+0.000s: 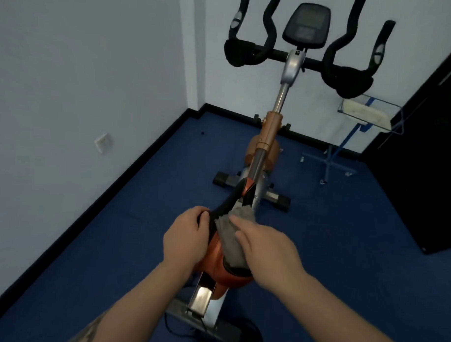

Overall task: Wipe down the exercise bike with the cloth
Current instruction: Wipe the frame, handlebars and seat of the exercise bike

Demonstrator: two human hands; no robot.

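The exercise bike (268,132) stands lengthwise ahead of me, with an orange frame, black handlebars and a dark console (306,25) at the far end. Its orange and black saddle (223,263) is right below me. A grey cloth (229,237) lies on top of the saddle. My right hand (265,249) presses flat on the cloth with straight fingers. My left hand (185,236) grips the saddle's left edge, fingers curled over the black rim. The saddle's nose (245,192) points toward the handlebars.
A blue carpeted floor (147,193) surrounds the bike. A white wall with a socket (104,142) runs along the left. A blue wire stand with a basket (364,114) sits at the right rear, beside a dark cabinet (424,165). A black cable (178,327) lies near the bike's rear foot.
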